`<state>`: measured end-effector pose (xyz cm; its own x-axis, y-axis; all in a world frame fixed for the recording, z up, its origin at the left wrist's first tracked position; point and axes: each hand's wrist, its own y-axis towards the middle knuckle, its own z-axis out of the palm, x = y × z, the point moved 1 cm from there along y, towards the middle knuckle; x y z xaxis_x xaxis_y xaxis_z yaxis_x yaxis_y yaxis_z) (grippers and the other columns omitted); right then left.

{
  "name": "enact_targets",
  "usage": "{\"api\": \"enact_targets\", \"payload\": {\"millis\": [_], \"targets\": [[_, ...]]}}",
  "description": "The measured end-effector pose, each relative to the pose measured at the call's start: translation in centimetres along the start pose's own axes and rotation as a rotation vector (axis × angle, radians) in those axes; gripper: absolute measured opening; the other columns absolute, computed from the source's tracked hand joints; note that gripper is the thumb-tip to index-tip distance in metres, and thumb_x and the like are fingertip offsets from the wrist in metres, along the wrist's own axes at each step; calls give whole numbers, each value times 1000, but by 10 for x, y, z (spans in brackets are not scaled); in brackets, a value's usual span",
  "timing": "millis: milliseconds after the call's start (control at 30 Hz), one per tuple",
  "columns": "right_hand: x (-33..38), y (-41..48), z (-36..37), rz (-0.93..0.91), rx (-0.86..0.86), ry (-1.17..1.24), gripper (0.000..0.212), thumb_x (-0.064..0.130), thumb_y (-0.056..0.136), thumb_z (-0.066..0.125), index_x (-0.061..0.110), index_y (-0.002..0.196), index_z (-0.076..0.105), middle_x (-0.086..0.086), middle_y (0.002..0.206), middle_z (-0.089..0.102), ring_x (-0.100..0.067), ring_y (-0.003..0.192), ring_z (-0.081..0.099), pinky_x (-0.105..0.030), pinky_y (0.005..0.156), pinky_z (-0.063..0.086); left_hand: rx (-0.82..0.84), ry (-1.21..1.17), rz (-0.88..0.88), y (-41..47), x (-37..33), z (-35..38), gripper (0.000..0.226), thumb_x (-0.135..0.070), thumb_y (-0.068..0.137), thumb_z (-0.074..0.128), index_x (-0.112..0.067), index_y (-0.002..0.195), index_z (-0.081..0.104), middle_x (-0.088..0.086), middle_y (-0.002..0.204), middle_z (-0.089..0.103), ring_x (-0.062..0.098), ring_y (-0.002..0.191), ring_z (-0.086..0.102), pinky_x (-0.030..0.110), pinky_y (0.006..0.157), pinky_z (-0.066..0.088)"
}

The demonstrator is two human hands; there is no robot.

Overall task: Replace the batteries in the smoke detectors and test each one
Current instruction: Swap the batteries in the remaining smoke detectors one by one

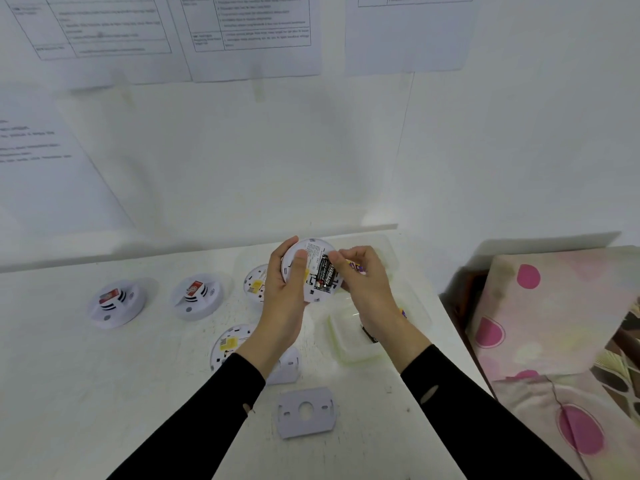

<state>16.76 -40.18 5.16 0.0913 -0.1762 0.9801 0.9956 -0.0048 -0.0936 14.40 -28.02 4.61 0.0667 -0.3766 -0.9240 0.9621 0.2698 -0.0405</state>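
My left hand (285, 299) holds a white round smoke detector (313, 258) above the table, back side facing me. Black batteries (326, 274) sit in its compartment. My right hand (363, 289) pinches at the batteries' upper end, its fingers closed on them. Two more detectors lie back side up, one behind my left hand (254, 282) and one under my left wrist (230, 344). Two detectors with red stickers rest face up at the left (116, 303) (197, 294).
A grey mounting plate (306, 412) lies near the table's front, another (289, 368) partly under my left forearm. A clear plastic container (349, 341) with batteries sits below my right wrist. A floral cushion (554, 323) is off the table's right edge. Papers hang on the wall.
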Motion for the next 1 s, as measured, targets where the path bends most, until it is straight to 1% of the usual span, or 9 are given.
{"api": "enact_targets", "payload": {"millis": [133, 333, 400, 533, 633, 700, 767, 867, 1000], "targets": [[11, -1, 4, 293, 38, 471, 43, 6, 84, 72, 11, 118, 47, -9, 89, 68, -21, 84, 66, -34, 89, 54, -22, -7, 13, 0, -2, -1, 26, -27, 102, 53, -33, 127, 56, 5, 123, 66, 30, 113, 66, 39, 74, 61], [6, -4, 6, 331, 23, 565, 50, 2, 83, 72, 9, 125, 46, -10, 88, 66, -20, 80, 67, -32, 80, 56, -50, -4, 20, 0, -4, -2, 28, -25, 102, 53, -27, 130, 55, 10, 126, 65, 31, 112, 66, 37, 73, 62], [0, -6, 7, 192, -13, 366, 46, 10, 83, 74, 13, 122, 48, -10, 92, 67, -21, 85, 67, -32, 85, 55, -55, -1, 13, 0, -4, -1, 27, -24, 102, 53, -27, 129, 56, 8, 123, 66, 29, 110, 67, 39, 75, 62], [-6, -10, 3, -149, -43, -129, 35, 26, 89, 68, 24, 117, 48, -4, 96, 71, -16, 86, 68, -20, 74, 53, -36, 17, 5, -3, -3, -2, 25, -25, 102, 53, -31, 125, 57, 1, 116, 68, 22, 104, 70, 39, 75, 62], [-7, -14, -2, -143, 36, -209, 43, 34, 90, 65, 27, 126, 43, 2, 101, 69, -6, 91, 66, -11, 75, 50, -8, 0, -27, -5, -5, -5, 26, -26, 102, 53, -32, 127, 56, 1, 117, 68, 21, 104, 70, 37, 72, 61], [-15, -26, -4, -209, 33, -237, 42, 36, 88, 66, 23, 123, 47, 3, 107, 64, -7, 99, 63, -16, 84, 51, -3, -7, -26, -6, -7, -9, 30, -26, 102, 52, -29, 132, 53, -1, 116, 67, 20, 102, 70, 36, 68, 60], [-28, -46, -8, -380, 40, -314, 24, 30, 90, 66, 16, 106, 54, 2, 96, 63, -14, 91, 62, -23, 83, 51, -22, -11, -24, -5, -9, -15, 30, -27, 102, 52, -28, 132, 53, -3, 118, 65, 19, 103, 69, 39, 69, 61], [-53, -70, -21, -469, 352, -528, 8, 18, 90, 66, 12, 90, 61, 3, 84, 63, -11, 78, 58, -23, 73, 47, -57, -26, -48, -4, -9, -28, 24, -26, 102, 53, -31, 125, 56, 0, 123, 62, 20, 108, 66, 45, 74, 61], [-88, -82, -30, -575, 681, -914, 22, 33, 86, 69, 17, 100, 66, 5, 107, 64, -8, 103, 57, -27, 90, 48, -67, -39, -81, -11, -6, -46, 24, -25, 102, 52, -26, 125, 54, 0, 125, 62, 19, 111, 65, 37, 71, 62]]}}
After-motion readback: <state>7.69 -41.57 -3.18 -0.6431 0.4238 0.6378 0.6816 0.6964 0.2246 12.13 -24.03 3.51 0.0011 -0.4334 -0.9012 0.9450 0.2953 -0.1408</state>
